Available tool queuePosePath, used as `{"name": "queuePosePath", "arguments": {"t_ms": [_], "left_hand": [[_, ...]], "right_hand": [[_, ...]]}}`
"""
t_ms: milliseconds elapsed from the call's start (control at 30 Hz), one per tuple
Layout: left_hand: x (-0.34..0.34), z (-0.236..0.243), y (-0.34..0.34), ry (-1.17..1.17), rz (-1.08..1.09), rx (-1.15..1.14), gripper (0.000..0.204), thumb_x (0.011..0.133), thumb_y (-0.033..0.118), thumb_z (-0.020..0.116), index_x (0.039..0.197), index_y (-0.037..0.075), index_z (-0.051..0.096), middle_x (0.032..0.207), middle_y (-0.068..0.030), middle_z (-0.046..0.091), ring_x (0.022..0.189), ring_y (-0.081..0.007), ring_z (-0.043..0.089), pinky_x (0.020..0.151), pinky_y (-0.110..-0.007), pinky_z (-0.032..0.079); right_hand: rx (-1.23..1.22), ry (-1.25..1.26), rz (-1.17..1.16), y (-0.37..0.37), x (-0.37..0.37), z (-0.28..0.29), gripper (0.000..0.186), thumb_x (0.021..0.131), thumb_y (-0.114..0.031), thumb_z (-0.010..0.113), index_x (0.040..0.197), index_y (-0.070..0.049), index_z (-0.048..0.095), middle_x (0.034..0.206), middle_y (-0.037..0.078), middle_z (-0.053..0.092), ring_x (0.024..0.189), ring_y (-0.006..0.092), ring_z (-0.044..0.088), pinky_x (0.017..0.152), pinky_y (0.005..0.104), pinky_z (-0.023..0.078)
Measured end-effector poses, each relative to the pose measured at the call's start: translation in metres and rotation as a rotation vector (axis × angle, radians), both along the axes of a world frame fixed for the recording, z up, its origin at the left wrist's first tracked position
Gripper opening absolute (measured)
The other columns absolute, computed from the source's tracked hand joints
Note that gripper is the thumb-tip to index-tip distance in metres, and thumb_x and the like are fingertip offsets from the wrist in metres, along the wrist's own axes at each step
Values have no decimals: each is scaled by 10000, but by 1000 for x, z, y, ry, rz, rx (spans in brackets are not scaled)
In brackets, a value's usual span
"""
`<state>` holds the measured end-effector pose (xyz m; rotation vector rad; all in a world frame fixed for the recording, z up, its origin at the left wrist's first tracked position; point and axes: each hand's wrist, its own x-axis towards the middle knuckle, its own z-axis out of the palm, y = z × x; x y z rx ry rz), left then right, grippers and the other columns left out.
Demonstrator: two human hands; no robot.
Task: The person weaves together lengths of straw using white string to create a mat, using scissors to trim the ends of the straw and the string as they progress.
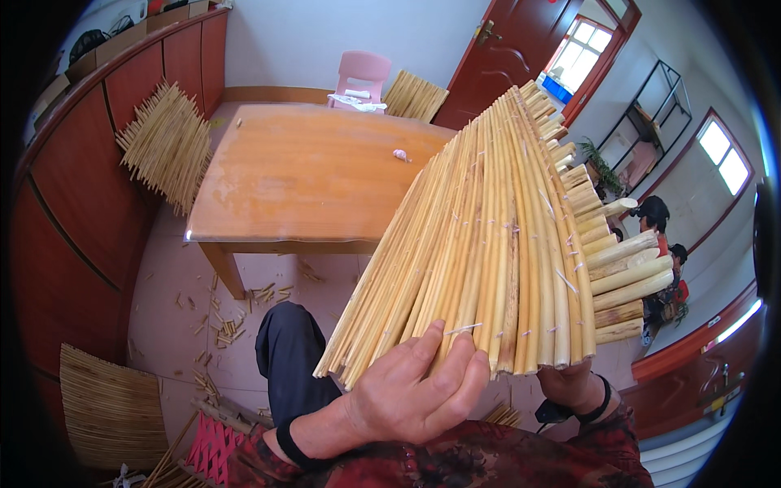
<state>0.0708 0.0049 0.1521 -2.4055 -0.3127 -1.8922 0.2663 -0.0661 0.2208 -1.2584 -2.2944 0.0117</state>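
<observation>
A large mat of pale yellow reed sticks (488, 244), bound with short white ties, is raised at a slant over the table's right part. Thicker cut sticks (626, 272) jut from behind its right side. My left hand (415, 382) grips its near part, bent fingertips pressed on top by a white tie (464, 328). My right hand (569, 386) is under the near right corner, holding the mat, with most of its fingers hidden. Dark straps circle both wrists.
A wooden table (277, 179) stands ahead. Stick mats (163, 146) lean on cabinets at left, another (106, 407) lower left, one (413, 98) beside a pink chair (362, 73). Cut pieces (228, 329) litter the floor. People (655, 215) are at right, near a metal rack (659, 98).
</observation>
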Motion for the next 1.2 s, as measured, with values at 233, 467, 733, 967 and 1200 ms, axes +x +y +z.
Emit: {"name": "queuePosePath", "arguments": {"t_ms": [233, 467, 733, 967, 1200], "left_hand": [[0, -4, -2, 4, 3, -20, 216, 692, 17, 590, 901, -5, 539, 866, -135, 585, 711, -273, 606, 553, -288, 511], [2, -6, -3, 7, 16, -6, 222, 702, 31, 583, 917, 5, 531, 879, -135, 579, 716, -280, 602, 532, -285, 496], [5, -13, -7, 61, 35, 13, 209, 718, 37, 585, 915, 1, 524, 911, -146, 560, 750, -304, 587, 513, -279, 477], [6, -10, -7, 43, 41, 8, 217, 716, 39, 592, 919, 4, 524, 913, -143, 561, 756, -301, 586, 514, -272, 474], [12, -7, -9, 15, -4, 21, 221, 714, 38, 586, 928, 5, 542, 889, -132, 573, 764, -295, 591, 513, -260, 451]], "right_hand": [[-176, 233, -88, -22, 22, -33, 421, 725, 123, 529, 1125, -6, 498, 985, 107, 554, 800, 170, 576, 579, 275, 517], [-256, 297, -194, -21, 16, -26, 385, 744, 96, 526, 1114, -5, 502, 978, 110, 560, 801, 176, 578, 601, 280, 511], [-295, 319, -247, -22, 10, -20, 344, 764, 65, 522, 1101, -5, 507, 970, 114, 567, 802, 184, 581, 625, 287, 503], [-321, 332, -275, -23, 5, -15, 310, 783, 38, 519, 1090, -5, 511, 963, 117, 573, 802, 190, 584, 647, 292, 497], [-323, 337, -324, -29, -3, -3, 278, 801, 11, 516, 1079, -5, 515, 956, 120, 580, 803, 196, 586, 668, 298, 490]]}}
